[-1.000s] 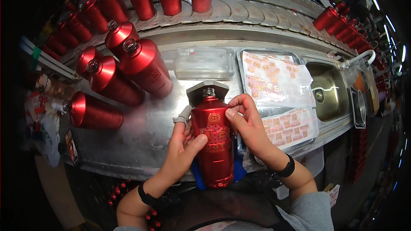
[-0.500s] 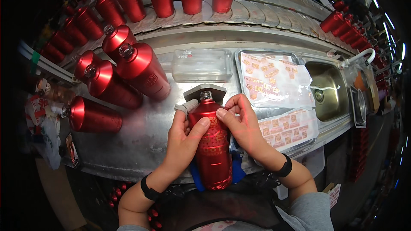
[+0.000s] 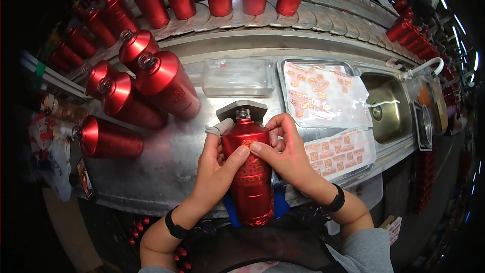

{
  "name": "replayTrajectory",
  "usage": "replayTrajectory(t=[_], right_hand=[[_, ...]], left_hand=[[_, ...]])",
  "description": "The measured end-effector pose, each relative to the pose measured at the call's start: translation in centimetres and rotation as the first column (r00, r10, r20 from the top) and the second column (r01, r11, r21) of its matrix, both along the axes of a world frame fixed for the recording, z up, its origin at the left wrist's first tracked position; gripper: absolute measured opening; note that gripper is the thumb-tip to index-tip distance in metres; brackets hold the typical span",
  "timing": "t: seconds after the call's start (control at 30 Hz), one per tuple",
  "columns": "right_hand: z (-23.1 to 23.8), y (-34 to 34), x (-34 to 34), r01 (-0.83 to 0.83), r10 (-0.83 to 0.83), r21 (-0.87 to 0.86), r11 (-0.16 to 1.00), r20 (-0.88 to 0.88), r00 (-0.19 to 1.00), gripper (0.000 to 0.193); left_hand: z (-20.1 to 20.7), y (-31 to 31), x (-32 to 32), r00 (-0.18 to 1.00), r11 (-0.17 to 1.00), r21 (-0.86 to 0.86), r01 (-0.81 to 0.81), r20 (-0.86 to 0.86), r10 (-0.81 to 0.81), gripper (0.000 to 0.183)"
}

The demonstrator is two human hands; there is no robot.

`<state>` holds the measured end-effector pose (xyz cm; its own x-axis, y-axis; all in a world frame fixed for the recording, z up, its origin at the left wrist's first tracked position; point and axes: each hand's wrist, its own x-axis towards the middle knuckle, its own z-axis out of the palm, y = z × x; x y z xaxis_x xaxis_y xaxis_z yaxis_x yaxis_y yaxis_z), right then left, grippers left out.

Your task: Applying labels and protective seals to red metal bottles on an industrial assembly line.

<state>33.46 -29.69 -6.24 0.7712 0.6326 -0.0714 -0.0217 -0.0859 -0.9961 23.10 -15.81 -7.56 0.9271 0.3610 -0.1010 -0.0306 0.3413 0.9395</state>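
A glossy red bottle (image 3: pixel 252 192) with a clear threaded neck leans in front of me, its base toward my body. My left hand (image 3: pixel 218 167) wraps its left side, with a whitish cover on one finger. My right hand (image 3: pixel 287 146) grips the other side. Both thumbs press on the bottle's front just below the shoulder, their tips nearly touching. The fingers behind the bottle are partly hidden. A grey angled block (image 3: pixel 258 111) stands behind the neck, and a blue cloth (image 3: pixel 281 210) shows beneath the bottle.
Several red bottles (image 3: pixel 169 86) stand left, and one bottle (image 3: pixel 112 137) lies tilted. A clear plastic box (image 3: pixel 237 78) sits behind the block. Sheets of gold-red stickers (image 3: pixel 328 96) lie in trays at right, beside a sink (image 3: pixel 386 114). A plated conveyor (image 3: pixel 283 20) carries bottles across the back.
My thumbs have come together on the bottle's front, the right one sliding down and left. On the conveyor, bottles have shifted to the right.
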Motion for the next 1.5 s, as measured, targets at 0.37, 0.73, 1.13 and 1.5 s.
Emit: replayTrajectory(t=[0.37,0.73,1.13,1.5], right_hand=[[-0.7,0.3,0.1,0.010,-0.010,0.026,1.000,0.000,1.000,0.042],[-0.5,0.7,0.3,0.036,-0.029,0.082,0.996,-0.086,0.996,0.033],[-1.0,1.0,0.5,0.063,-0.063,-0.014,0.998,0.021,0.998,0.042],[-0.9,0.9,0.8,-0.001,0.004,0.054,0.999,-0.064,0.998,0.034]], left_hand=[[-0.4,0.4,0.0,1.000,0.999,0.040,-0.020,0.021,0.019,0.058],[0.0,0.6,0.4,1.000,0.999,-0.037,-0.005,0.007,0.005,0.053],[0.5,1.2,1.1,1.000,1.000,-0.011,0.012,0.000,-0.012,0.047],[0.1,1.5,1.1,0.999,1.000,0.009,0.019,-0.030,-0.019,0.048]])
